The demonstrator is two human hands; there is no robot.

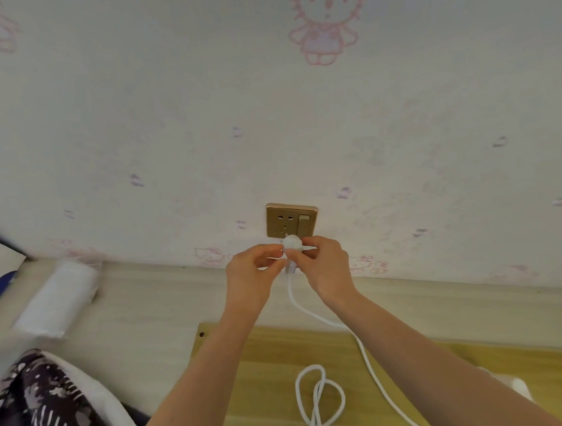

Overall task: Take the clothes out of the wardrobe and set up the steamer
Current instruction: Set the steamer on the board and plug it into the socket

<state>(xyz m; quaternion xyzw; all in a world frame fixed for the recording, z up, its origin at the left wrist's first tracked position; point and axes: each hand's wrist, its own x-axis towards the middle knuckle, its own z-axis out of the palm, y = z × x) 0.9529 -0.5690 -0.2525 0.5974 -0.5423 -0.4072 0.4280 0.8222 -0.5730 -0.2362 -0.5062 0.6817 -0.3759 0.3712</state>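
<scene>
Both hands, left hand and right hand, pinch round white plastic plug just below gold wall socket, not yet in. Risks: pins misaligned w/ slots; looped white cord snags.

The scene is lit evenly and brightly by soft, diffuse light; its source cannot be told. Shadows are faint: only weak shading is seen below the hands and along the foot of the wall. A mild sheen is shown on the gold socket plate, without harsh glare. Strong wide-angle distortion is evident, straight edges being bowed toward the corners. The overall rendering is slightly soft, and the white packet and dark edge at the left margin are smeared by blur.
</scene>
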